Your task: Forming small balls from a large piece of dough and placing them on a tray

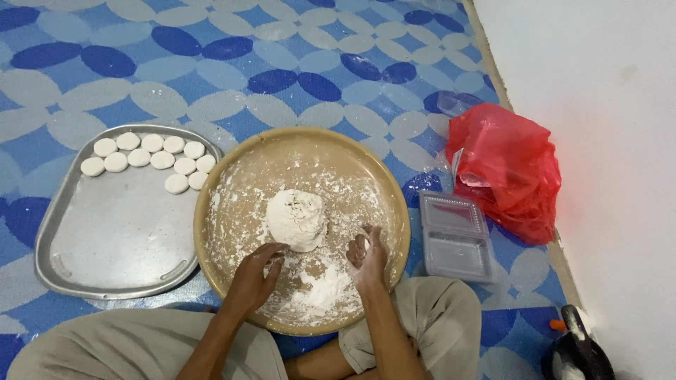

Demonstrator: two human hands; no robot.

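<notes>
**A:** What carries it all?

**B:** A blue patterned mat [176, 63] on the floor, a white wall [598, 105] along its right edge.

**A:** And on it?

**B:** A round tan pan [211, 190], floured, at mid-mat. At its left edge, touching, a metal tray [120, 239] with eleven flat white discs [151, 156] in its far corner. Right of the pan, a red bag [510, 169] by the wall and a clear plastic box [454, 236].

**A:** The dough?

**B:** One white lump [296, 218] at the pan's centre, loose flour [320, 288] toward the near rim.

**A:** The hands?

**B:** The left hand [257, 271], fingers curled, touches the lump's near side. The right hand [367, 257], flour-coated, is loosely cupped just right of the lump; whether it holds anything I cannot tell.
</notes>
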